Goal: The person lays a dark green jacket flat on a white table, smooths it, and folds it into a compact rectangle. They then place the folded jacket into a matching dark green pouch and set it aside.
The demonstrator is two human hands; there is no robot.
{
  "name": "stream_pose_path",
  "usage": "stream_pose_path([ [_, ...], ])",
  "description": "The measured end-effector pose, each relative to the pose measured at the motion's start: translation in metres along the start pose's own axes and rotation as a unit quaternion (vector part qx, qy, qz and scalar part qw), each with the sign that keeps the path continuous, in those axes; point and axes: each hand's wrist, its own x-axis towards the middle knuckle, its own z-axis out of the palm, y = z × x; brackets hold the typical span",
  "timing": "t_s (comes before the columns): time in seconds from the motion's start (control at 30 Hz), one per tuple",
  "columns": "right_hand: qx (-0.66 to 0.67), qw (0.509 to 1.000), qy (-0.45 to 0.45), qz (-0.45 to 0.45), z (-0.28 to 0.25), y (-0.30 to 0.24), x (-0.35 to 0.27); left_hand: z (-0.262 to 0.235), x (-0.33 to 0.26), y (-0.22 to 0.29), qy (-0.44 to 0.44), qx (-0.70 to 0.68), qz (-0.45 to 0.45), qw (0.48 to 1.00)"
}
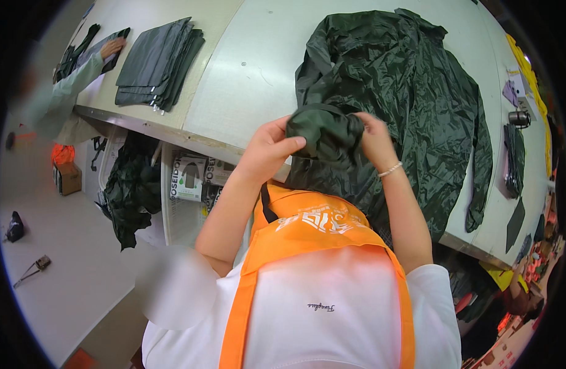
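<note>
A shiny dark green rain jacket (430, 111) lies spread and wrinkled on the pale table (234, 80), its lower part hanging toward me over the near edge. Just above that edge, a bunched, rounded part of the same fabric is lifted between my hands; whether it is a hood or a sleeve, I cannot tell. My left hand (269, 149) grips its left side, thumb on top and fingers mostly hidden behind. On the right side, my right hand (376, 140) pinches the fabric with bent fingers, slightly blurred.
To the left lies a stack of folded dark garments (154, 61). Beyond it, another person's hand (114, 47) rests on dark folded fabric. Below the table stand a white bin of dark green garments (132, 184) and printed packages (187, 177). Dark folded pieces (514, 160) lie at the right edge.
</note>
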Motion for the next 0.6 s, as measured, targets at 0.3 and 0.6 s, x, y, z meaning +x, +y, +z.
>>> stream_pose_path([
  [0.3,0.080,0.986,-0.148,-0.016,-0.003,-0.082,-0.010,0.006,0.013,0.011,0.070,0.179,0.097,0.977],
  [0.6,0.247,0.968,-0.014,0.047,0.013,-0.054,-0.030,0.006,0.008,-0.039,0.130,0.175,0.116,0.969],
])
